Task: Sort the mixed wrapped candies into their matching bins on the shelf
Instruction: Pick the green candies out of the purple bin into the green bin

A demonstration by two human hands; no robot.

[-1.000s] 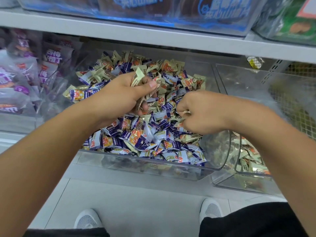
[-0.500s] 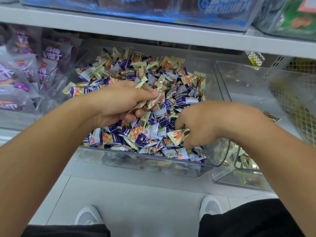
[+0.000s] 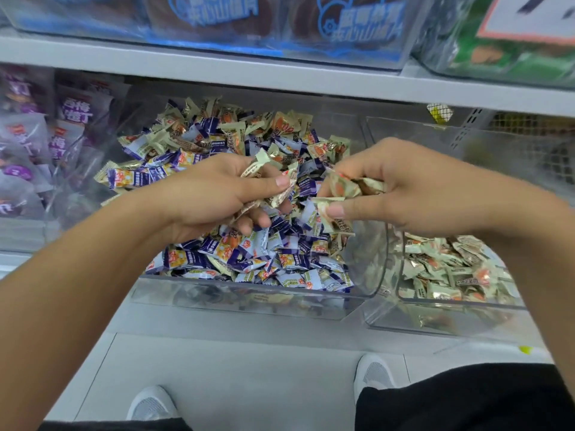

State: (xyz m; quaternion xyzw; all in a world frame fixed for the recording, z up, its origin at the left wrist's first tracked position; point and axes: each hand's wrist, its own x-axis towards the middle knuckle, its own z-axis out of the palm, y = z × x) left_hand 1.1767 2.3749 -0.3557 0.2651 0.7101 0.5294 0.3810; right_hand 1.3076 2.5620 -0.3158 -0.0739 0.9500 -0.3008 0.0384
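A clear middle bin (image 3: 249,301) holds a heap of mixed candies (image 3: 264,256), purple-and-white ones among pale green-gold ones. My left hand (image 3: 214,194) hovers over the heap and grips several green-gold candies (image 3: 281,189). My right hand (image 3: 401,188) is raised beside it, fingers curled round more green-gold candies (image 3: 345,185), one pinched under the thumb. To the right, a second clear bin (image 3: 448,315) contains only green-gold candies (image 3: 451,269).
A bin of purple packets (image 3: 34,144) stands at the left. The shelf above (image 3: 280,73) carries blue-labelled tubs and a green pack. My white shoes (image 3: 373,371) stand on the grey floor below the shelf edge.
My right hand has lifted out of the heap with green-gold candies and now sits higher, level with my left hand. My left hand has kept its handful.
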